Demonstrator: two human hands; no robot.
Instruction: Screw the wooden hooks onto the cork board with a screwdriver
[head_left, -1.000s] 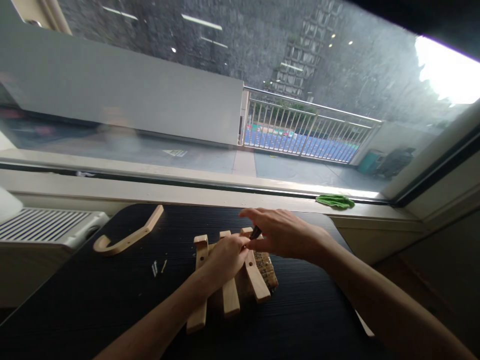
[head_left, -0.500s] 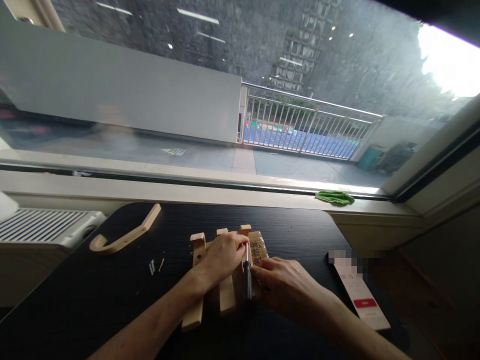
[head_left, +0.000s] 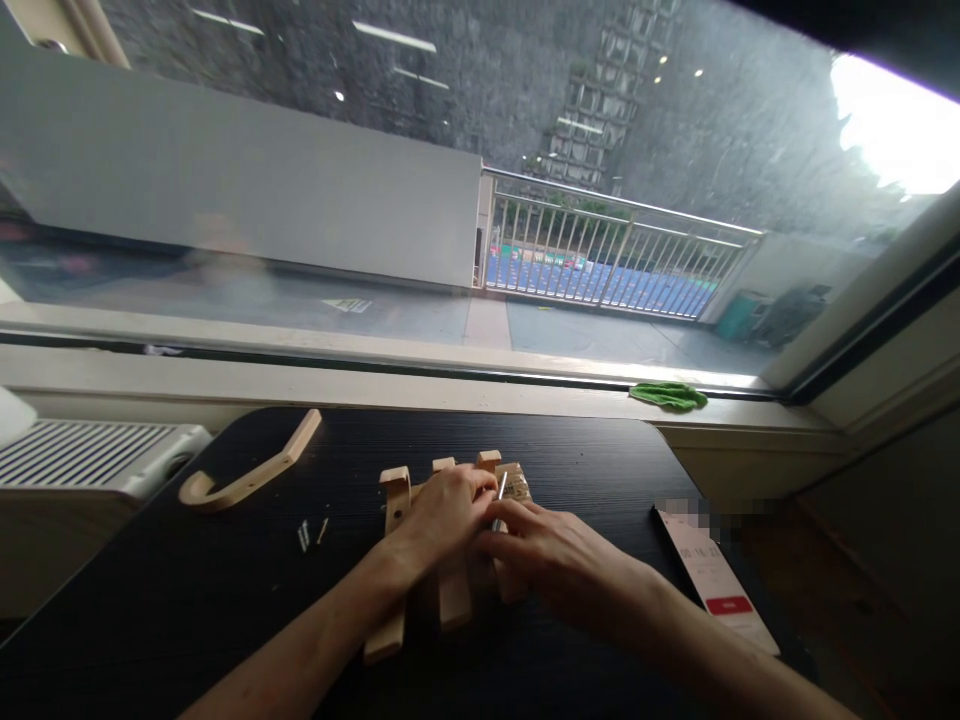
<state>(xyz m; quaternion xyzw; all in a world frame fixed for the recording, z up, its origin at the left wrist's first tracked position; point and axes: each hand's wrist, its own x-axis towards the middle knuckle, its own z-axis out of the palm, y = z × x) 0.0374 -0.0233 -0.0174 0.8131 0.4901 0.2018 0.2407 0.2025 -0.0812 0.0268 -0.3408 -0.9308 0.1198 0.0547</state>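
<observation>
A wooden piece with several hook-ended slats (head_left: 454, 595) lies on the black table in front of me. My left hand (head_left: 454, 508) is closed over its middle, fingertips curled down near the top of the rightmost slat. In my right hand (head_left: 546, 548) is a screwdriver (head_left: 502, 487); its metal shaft shows between the two hands, tilted, while the handle is mostly hidden by my fingers. Whether the tip touches a screw cannot be seen. Beside the right slat, partly under my right hand, sits a brownish block with dark writing (head_left: 516, 482).
A loose curved wooden hook (head_left: 255, 478) lies at the table's far left. Small screws (head_left: 304, 536) rest left of my left forearm. A phone (head_left: 724, 590) is near the right edge. Behind the table, a green cloth (head_left: 667, 396) lies on the windowsill, and a radiator (head_left: 97, 455) stands at left.
My right hand has shifted left and up, closing around the screwdriver and covering its handle. The screwdriver now leans to the right at the top. My left hand has stayed nearly in place.
</observation>
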